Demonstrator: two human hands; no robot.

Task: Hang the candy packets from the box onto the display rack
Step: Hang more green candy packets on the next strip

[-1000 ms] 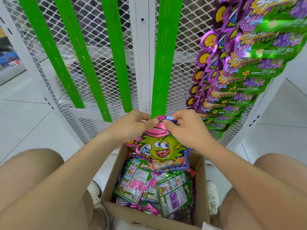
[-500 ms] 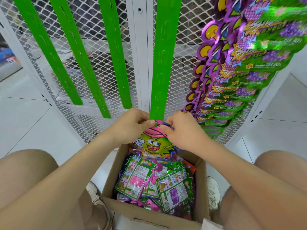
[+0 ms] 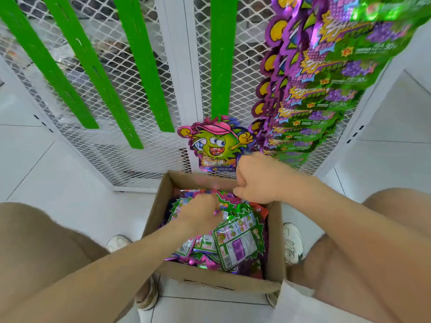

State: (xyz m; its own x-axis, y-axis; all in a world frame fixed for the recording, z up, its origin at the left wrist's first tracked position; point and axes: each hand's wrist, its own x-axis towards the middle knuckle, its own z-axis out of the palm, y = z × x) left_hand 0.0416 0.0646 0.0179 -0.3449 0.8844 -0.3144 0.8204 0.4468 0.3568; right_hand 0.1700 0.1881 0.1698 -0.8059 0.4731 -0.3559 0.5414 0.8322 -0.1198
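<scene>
Head view: hung packet (image 3: 215,143) sits at strip (image 3: 222,66) bottom, so left hand (image 3: 198,213) digs in box (image 3: 221,283) for another, grip too blurred to tell; right hand (image 3: 256,180) curled, empty.

Shop, mesh display rack (image 3: 149,94), hanging candy packets (image 3: 326,89)

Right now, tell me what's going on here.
A person crouches over a box of candy packets in front of a mesh rack. One packet hangs at the bottom of a green strip, and a full column of packets hangs to its right. The left hand is down among the packets in the box, its grip blurred. The right hand is above the box's far side, fingers curled, holding nothing visible.
</scene>
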